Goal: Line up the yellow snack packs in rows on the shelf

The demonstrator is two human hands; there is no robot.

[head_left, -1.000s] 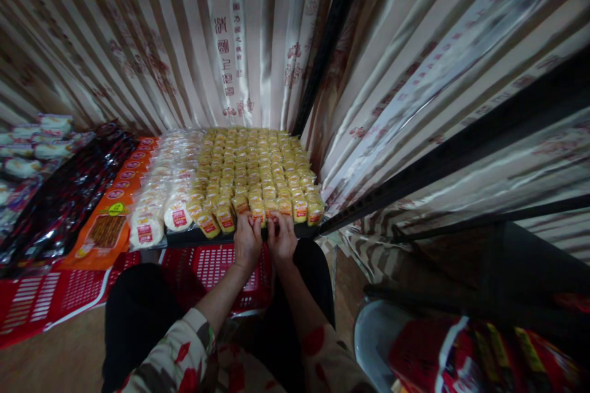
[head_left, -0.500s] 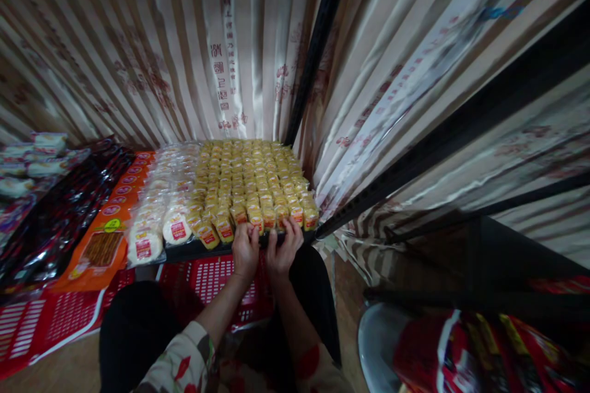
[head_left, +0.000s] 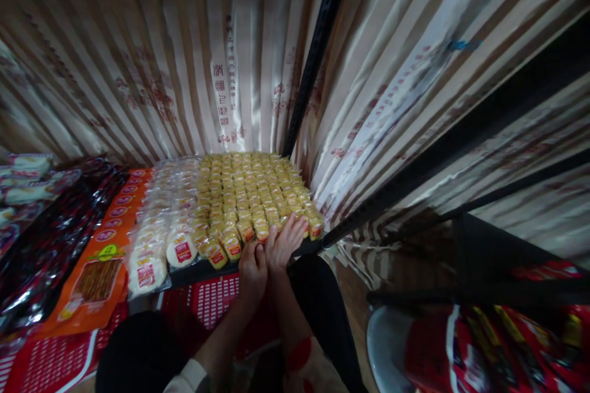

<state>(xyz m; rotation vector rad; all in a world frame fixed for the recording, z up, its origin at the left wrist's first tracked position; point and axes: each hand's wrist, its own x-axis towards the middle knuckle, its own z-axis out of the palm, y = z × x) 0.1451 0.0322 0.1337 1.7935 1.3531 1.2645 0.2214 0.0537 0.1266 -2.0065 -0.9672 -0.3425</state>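
Rows of small yellow-wrapped snack packs (head_left: 253,190) stand close together at the right end of a dark shelf. My right hand (head_left: 286,241) lies flat against the front packs, fingers stretched out and together. Beside it, my left hand (head_left: 253,265) is closed, its fingers curled at the shelf's front edge below the packs. What it holds, if anything, is hidden. Left of the yellow packs are rows of round white cakes (head_left: 182,250) in clear wrappers with red labels.
Further left lie an orange snack bag (head_left: 94,276), dark shiny packets (head_left: 50,239) and white packets (head_left: 30,166). Red baskets (head_left: 212,304) sit below the shelf. Black metal posts (head_left: 318,55) and a patterned curtain (head_left: 184,43) close off the back. A pale basin (head_left: 389,344) stands at lower right.
My right hand has gone from bent fingers at the front packs to lying flat against them. My left hand has curled lower by the shelf edge. The whole view has shifted slightly.
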